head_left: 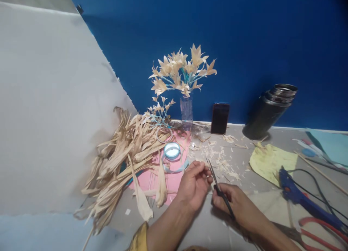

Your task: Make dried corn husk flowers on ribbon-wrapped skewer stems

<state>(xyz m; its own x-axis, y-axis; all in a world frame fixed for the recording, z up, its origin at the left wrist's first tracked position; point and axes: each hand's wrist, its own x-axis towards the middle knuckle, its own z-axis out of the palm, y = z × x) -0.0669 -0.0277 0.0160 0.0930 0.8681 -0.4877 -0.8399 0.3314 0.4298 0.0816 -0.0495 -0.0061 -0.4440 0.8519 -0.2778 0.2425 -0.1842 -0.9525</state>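
My right hand [235,204] is closed around a pair of small dark scissors [216,180], whose blades point up and away from me. My left hand [194,182] sits just left of the blades, fingers curled in a pinch near the blade tips; what it pinches is too small to make out. Both hands hover over the grey table [239,160] by a pink sheet [174,175]. A pile of dried husk strips [125,153] lies to the left. Pale cuttings [221,162] are scattered beyond the scissors.
A clear vase with husk flowers [182,71] on blue stems stands against the blue wall, beside a dark phone [219,118] and a leaning black flask [269,111]. A blue tape roll [172,150], yellow paper [272,162], blue glue gun [301,198] and red-handled scissors [318,233] lie around.
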